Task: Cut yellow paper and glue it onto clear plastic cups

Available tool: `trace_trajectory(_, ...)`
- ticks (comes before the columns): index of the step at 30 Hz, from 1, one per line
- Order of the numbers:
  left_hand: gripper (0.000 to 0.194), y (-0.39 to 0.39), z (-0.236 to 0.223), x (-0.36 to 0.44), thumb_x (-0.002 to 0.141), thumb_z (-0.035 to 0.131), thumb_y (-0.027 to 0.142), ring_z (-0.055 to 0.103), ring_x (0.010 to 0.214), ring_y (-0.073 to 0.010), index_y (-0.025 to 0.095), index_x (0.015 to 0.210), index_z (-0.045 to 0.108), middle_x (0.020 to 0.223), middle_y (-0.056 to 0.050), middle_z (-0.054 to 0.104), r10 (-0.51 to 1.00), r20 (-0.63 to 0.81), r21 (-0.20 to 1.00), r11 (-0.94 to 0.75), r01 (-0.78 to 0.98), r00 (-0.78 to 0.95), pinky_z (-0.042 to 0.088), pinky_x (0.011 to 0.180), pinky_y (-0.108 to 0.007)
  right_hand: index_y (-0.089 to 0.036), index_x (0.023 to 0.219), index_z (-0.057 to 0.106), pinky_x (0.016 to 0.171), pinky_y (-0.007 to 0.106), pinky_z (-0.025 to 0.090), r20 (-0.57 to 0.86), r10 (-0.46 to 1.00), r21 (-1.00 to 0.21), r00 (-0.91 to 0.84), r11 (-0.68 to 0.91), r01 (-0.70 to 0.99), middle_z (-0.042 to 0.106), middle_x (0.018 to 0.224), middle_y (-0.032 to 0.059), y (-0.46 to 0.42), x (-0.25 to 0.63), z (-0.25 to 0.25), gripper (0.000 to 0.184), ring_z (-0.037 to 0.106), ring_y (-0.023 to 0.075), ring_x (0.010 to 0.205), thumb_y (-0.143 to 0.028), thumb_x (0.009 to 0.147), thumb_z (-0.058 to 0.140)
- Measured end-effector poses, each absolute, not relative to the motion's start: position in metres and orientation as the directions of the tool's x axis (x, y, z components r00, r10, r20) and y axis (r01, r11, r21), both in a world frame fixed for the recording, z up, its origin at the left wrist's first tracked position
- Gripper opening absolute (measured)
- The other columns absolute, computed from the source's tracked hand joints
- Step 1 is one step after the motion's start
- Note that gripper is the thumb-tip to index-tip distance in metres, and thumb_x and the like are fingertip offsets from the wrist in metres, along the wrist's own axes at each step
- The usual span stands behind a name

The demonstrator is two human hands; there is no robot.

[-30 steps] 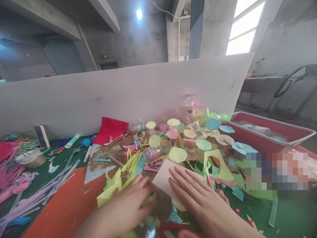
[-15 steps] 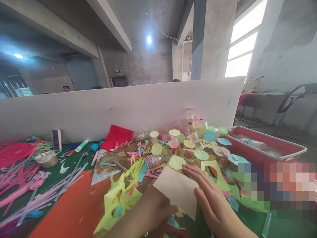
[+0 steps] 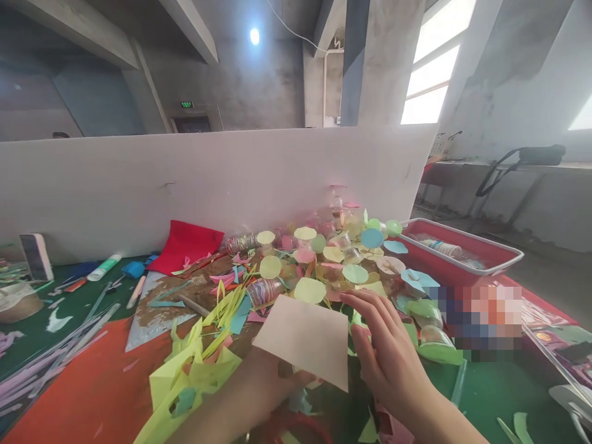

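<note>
A square sheet of pale pinkish paper (image 3: 308,339) lies tilted in my left hand (image 3: 271,382), which grips it from below at the near left edge; most of those fingers are hidden under it. To the right, my right hand (image 3: 386,345) is open, its fingers slightly curved, just off the paper's right edge. Past both hands stand several small clear plastic cups and bottles topped with paper discs, among them a yellow disc (image 3: 309,290) and a blue disc (image 3: 372,238). Crumpled yellow-green paper (image 3: 185,376) lies left of my left forearm.
A white board (image 3: 259,179) stands along the back. At right is a red bin (image 3: 462,271) with plastic bottles. Left of the hands are an orange sheet (image 3: 78,388), red paper (image 3: 187,246), a glue stick (image 3: 104,267), straws (image 3: 69,357) and a phone (image 3: 36,258) on the green tabletop.
The view has swung right, so the scene sits further left. The paper has turned and lies flatter, and a gap has opened between it and my right hand.
</note>
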State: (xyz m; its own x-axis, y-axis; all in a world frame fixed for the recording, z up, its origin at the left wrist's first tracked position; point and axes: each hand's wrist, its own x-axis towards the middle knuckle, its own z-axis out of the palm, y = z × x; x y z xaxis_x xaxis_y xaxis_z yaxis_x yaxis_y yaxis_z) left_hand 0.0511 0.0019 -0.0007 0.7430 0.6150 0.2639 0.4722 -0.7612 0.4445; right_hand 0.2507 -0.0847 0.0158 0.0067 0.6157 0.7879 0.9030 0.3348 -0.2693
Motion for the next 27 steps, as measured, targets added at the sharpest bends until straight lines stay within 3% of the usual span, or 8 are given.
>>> trace_trajectory(2,0.038,0.002,0.012,0.048,0.077,0.064,0.039,0.070,0.083,-0.0258,0.022,0.112,0.065,0.088,-0.007,0.073,0.772,0.029,0.617,-0.514,0.596,0.635,0.056,0.070,-0.032,-0.018,0.113,0.049,0.079,0.037,0.046,0.813,0.580,-0.311,0.052,0.357,0.881,0.059,0.105,0.0105,-0.087,0.250,0.018,0.021,0.053,0.0227,0.098,-0.015,0.095,0.038)
trace_trajectory(5,0.044,0.003,0.036,0.041,0.078,0.060,0.050,0.068,0.089,-0.0288,0.025,0.113,0.065,0.086,-0.006,0.073,0.838,-0.134,0.643,-0.333,0.689,0.529,0.054,0.079,-0.037,-0.020,0.096,0.048,0.067,0.029,0.044,0.816,0.568,-0.397,0.108,0.415,0.819,0.056,0.086,0.0046,-0.093,0.244,0.024,0.013,0.053,0.0172,0.078,-0.010,0.094,0.039)
trace_trajectory(10,0.051,0.014,0.067,0.023,0.081,0.049,0.064,0.060,0.109,-0.0325,0.028,0.115,0.064,0.091,-0.005,0.072,0.877,0.078,0.468,-0.452,0.760,0.473,0.044,0.097,-0.044,-0.021,0.074,0.045,0.053,0.025,0.035,0.687,0.721,-0.341,-0.086,0.425,0.839,0.050,0.060,-0.0037,-0.100,0.222,0.023,0.019,0.046,0.0120,0.053,-0.018,0.093,0.045)
trace_trajectory(13,0.056,0.024,0.067,0.018,0.081,0.048,0.067,0.056,0.115,-0.0333,0.028,0.118,0.062,0.101,-0.006,0.070,0.875,0.177,0.423,-0.482,0.768,0.451,0.038,0.103,-0.047,-0.021,0.067,0.047,0.049,0.027,0.032,0.613,0.736,-0.119,-0.286,0.444,0.888,0.053,0.056,-0.0048,-0.100,0.200,0.000,0.027,0.047,0.0119,0.048,-0.034,0.088,0.057)
trace_trajectory(16,0.059,0.032,0.059,0.018,0.080,0.047,0.069,0.053,0.119,-0.0335,0.027,0.119,0.061,0.108,-0.007,0.068,0.878,0.200,0.423,-0.478,0.770,0.435,0.039,0.102,-0.047,-0.021,0.068,0.051,0.044,0.029,0.028,0.654,0.650,0.126,-0.386,0.410,0.903,0.053,0.054,-0.0063,-0.101,0.182,-0.030,0.022,0.049,0.0124,0.045,-0.024,0.086,0.063)
trace_trajectory(18,0.058,0.034,0.054,0.019,0.080,0.046,0.069,0.051,0.121,-0.0335,0.028,0.120,0.060,0.111,-0.007,0.067,0.880,0.198,0.413,-0.474,0.778,0.432,0.037,0.103,-0.048,-0.020,0.068,0.052,0.042,0.030,0.027,0.689,0.629,0.137,-0.359,0.374,0.917,0.052,0.052,-0.0063,-0.100,0.176,-0.042,0.021,0.049,0.0132,0.044,-0.023,0.087,0.061)
trace_trajectory(23,0.059,0.035,0.054,0.020,0.082,0.045,0.068,0.050,0.123,-0.0338,0.028,0.124,0.057,0.117,-0.006,0.065,0.864,0.220,0.376,-0.503,0.779,0.452,0.037,0.104,-0.047,-0.017,0.078,0.058,0.044,0.027,0.036,0.656,0.637,0.073,-0.406,0.482,0.873,0.060,0.062,-0.0039,-0.100,0.180,-0.040,0.015,0.056,0.0125,0.051,-0.006,0.087,0.053)
trace_trajectory(27,0.060,0.034,0.058,0.021,0.082,0.045,0.068,0.049,0.124,-0.0326,0.027,0.125,0.056,0.118,-0.007,0.064,0.855,0.257,0.382,-0.517,0.766,0.450,0.036,0.105,-0.045,-0.015,0.089,0.060,0.045,0.026,0.041,0.626,0.666,0.044,-0.405,0.489,0.871,0.060,0.065,-0.0018,-0.102,0.184,-0.038,0.015,0.059,0.0142,0.053,-0.010,0.092,0.046)
